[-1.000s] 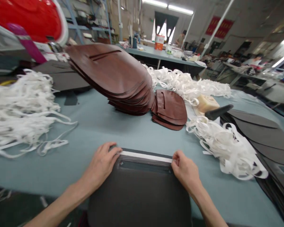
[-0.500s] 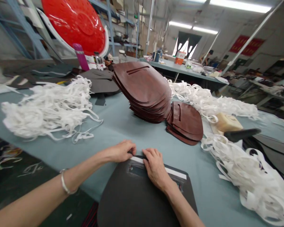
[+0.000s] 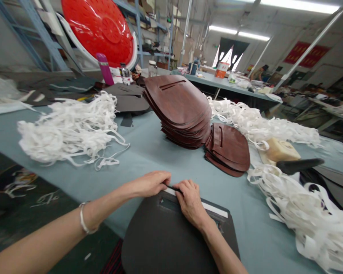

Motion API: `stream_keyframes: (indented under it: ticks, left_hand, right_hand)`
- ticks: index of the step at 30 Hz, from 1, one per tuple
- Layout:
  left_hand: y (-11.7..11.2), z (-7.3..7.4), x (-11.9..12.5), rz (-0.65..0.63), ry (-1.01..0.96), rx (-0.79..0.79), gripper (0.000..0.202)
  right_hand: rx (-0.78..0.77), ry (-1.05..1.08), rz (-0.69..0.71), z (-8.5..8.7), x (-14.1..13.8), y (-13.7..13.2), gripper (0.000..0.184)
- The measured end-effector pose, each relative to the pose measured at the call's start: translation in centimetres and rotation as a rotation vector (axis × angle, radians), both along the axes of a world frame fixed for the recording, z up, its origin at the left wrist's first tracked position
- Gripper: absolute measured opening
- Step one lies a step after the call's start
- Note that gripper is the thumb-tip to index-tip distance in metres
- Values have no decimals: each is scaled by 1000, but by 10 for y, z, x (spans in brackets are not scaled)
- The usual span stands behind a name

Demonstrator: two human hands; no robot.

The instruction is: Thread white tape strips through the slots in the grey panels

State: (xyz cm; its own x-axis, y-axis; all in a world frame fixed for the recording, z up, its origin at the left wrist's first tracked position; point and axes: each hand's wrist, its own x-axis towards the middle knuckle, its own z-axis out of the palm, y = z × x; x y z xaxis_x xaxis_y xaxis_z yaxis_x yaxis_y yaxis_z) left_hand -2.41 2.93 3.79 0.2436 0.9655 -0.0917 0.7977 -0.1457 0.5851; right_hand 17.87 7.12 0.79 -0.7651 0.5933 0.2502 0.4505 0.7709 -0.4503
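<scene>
Black panel (image 3: 171, 236) lies at the near edge of the blue-grey table (image 3: 148, 160); my left hand (image 3: 151, 183) and right hand (image 3: 191, 201) sit together, pinching its slot edge by the white strip (image 3: 214, 207), which next wants working along.

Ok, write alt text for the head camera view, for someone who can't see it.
The left hand and right hand rest on a white strip along the top edge of a dark panel on a blue-grey table. Stacked brown panels and tangled white straps lie beyond, in a workshop.
</scene>
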Motion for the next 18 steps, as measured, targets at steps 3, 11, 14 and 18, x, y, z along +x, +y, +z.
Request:
stream_keyframes:
  ticks: [3,11,14,18]
  left_hand:
    - [7,-1,-7,-20,-14,51,16]
    - [-11,0,-6,-157,252,241,16]
    - [-25,-6,10,-122,499,387,16]
    - [-37,-15,22,-89,566,473,28]
  right_hand:
    - [85,-14,-16,-4,-8,3,21]
    - [265,-160,33,-1,-20,-7,19]
    - [303,-215,63,5,-16,-10,20]
    - [352,-292,97,8,21,-10,25]
